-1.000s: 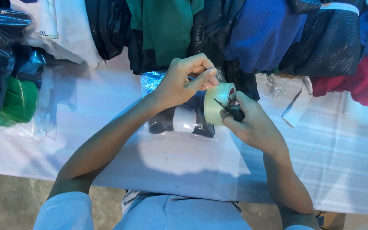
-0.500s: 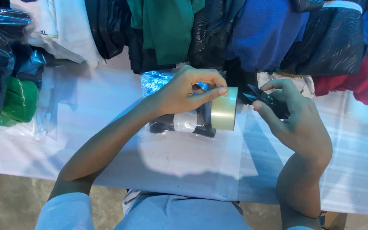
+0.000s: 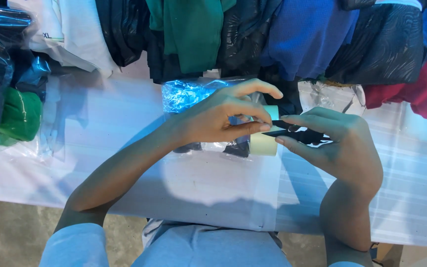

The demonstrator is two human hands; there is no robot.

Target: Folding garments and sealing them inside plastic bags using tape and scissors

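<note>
Tape roll (image 3: 264,143), pale greenish-white, sits up off the table between both hands, directly over a clear plastic bag with a dark folded garment (image 3: 208,118) inside. I see the left hand (image 3: 218,116) closed around the roll from the left, thumb and forefinger pinched together at its upper edge. The right hand (image 3: 334,143) comes in from the right, fingers curled around a small black tool (image 3: 300,134), probably scissors or a cutter; I cannot tell which. The tool's dark tip lies against the top of the roll, touching the left fingertips. Both hands grasp, neither is released. Below them a white plastic sheet (image 3: 124,163) covers the table. Along the far edge lies a row of folded garments: green (image 3: 193,34), blue (image 3: 302,34), black (image 3: 381,44), red (image 3: 416,89). At far left a green garment in a bag (image 3: 18,116) rests beside dark bagged items
</note>
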